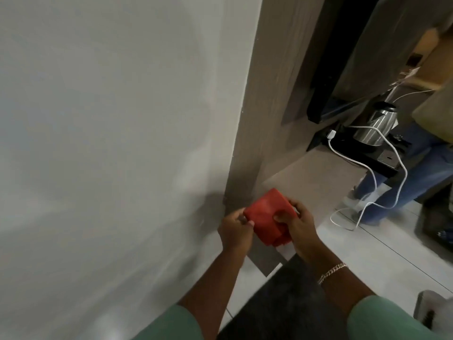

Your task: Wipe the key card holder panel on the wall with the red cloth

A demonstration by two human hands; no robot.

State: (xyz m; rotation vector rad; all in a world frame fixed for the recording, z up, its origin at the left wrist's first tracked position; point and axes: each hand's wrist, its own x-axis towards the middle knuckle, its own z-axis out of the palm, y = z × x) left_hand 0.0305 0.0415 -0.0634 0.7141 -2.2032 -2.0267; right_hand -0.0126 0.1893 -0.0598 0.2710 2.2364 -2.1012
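Note:
A folded red cloth is held in front of me between both hands, low beside the corner of the white wall. My left hand pinches its left edge. My right hand grips its right side, with the thumb pressed on top. No key card holder panel is in view; the wall in sight is bare.
A grey wood-look panel and low shelf stand to the right. A steel kettle on a black tray with white cables sits behind. A person in jeans stands at the far right. A dark mat lies below.

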